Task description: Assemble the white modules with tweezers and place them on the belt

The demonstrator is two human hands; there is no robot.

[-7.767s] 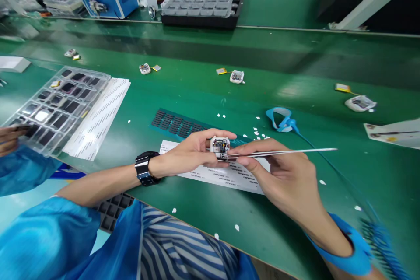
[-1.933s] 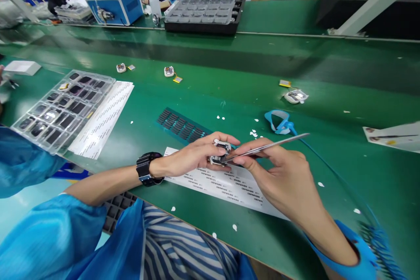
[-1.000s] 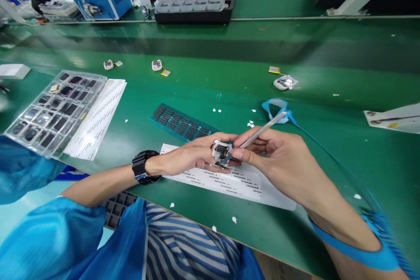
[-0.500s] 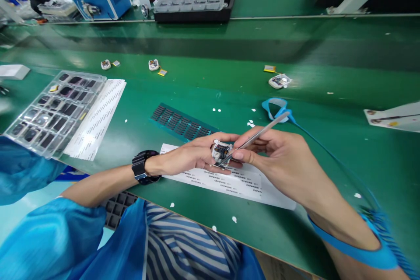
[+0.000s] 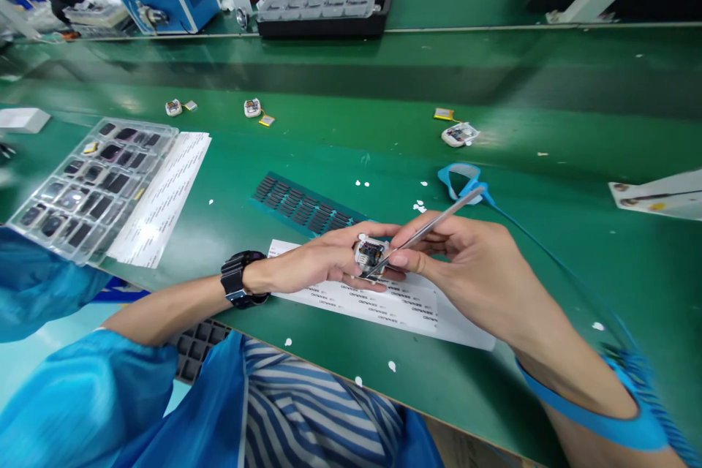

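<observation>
Between the fingers of my left hand (image 5: pixel 334 252) is a small white electronic device (image 5: pixel 369 254), its circuit board facing up. My right hand (image 5: pixel 461 256) pinches a pair of metal tweezers (image 5: pixel 439 223) whose tips touch or nearly touch the lower edge of the device; what the tips hold, if anything, is too small to tell. Under both hands lies a white printed sheet (image 5: pixel 351 300). A dark green sheet of black strips (image 5: pixel 307 201) lies just behind my left hand.
Several similar devices, such as one white unit with a battery (image 5: pixel 459 134), rest on the green belt behind. At left stands a clear parts tray (image 5: pixel 93 190) beside another printed sheet (image 5: pixel 164 197). A blue wrist strap cord (image 5: pixel 548 256) runs along the right.
The devices on the belt behind have shifted slightly to the left. Both my hands, the held device and the tweezers have hardly moved.
</observation>
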